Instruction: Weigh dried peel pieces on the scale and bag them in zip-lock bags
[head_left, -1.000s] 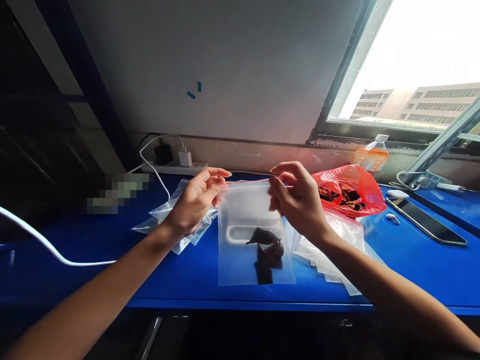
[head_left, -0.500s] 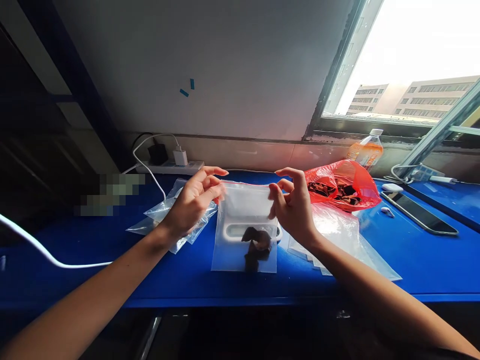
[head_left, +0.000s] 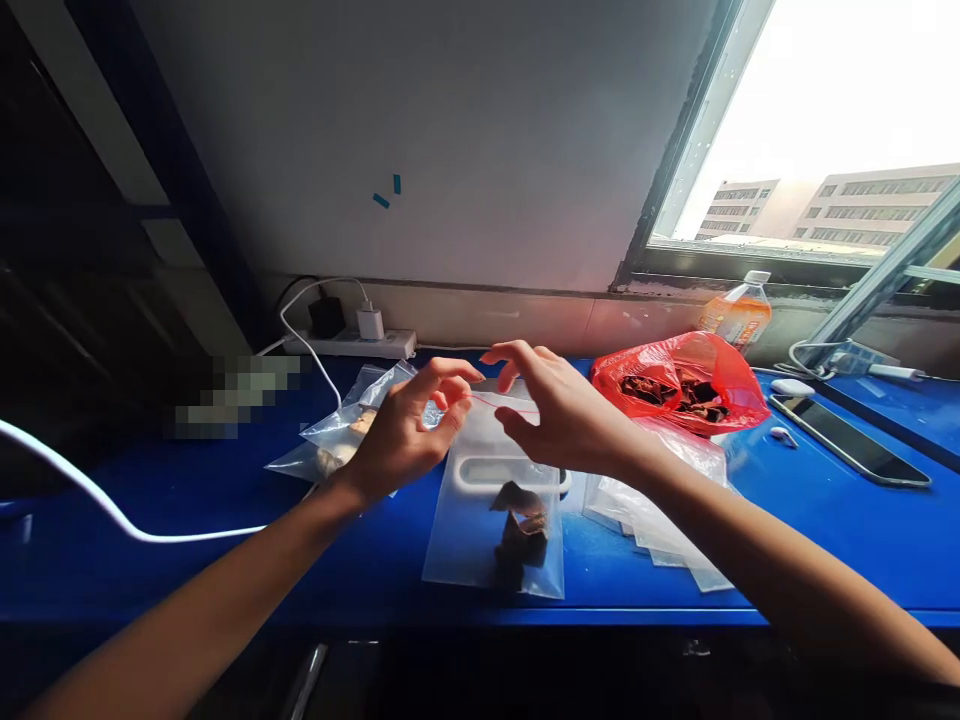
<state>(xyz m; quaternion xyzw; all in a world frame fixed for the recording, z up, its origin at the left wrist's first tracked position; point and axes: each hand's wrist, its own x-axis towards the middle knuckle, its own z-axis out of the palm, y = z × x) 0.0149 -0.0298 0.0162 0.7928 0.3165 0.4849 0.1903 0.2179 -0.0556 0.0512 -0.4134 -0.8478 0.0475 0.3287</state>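
Note:
A clear zip-lock bag [head_left: 480, 545] with a red seal line hangs tilted over the table, dark dried pieces [head_left: 521, 530] in its lower right part. At its top left corner, my left hand [head_left: 416, 420] pinches the bag between thumb and fingers. My right hand [head_left: 551, 405] is over the top edge by the red seal, thumb and index finger apart; its other fingers are partly hidden. Through the bag shows a white-rimmed oblong object [head_left: 566, 483], mostly covered. Left of it lie filled clear bags [head_left: 319, 440], with pale contents.
A red plastic bag [head_left: 739, 395] of dark dried pieces stands on the right, above stacked clear bags [head_left: 667, 510]. Farther right are a phone [head_left: 851, 440], an earbud [head_left: 784, 436] and its case [head_left: 792, 387]. Behind stand a bottle [head_left: 739, 310] and a power strip [head_left: 390, 345].
My right hand has moved left from the bag's right corner along the top edge, its fingers parting. The bag's lower edge has come nearer, and the view has shifted slightly.

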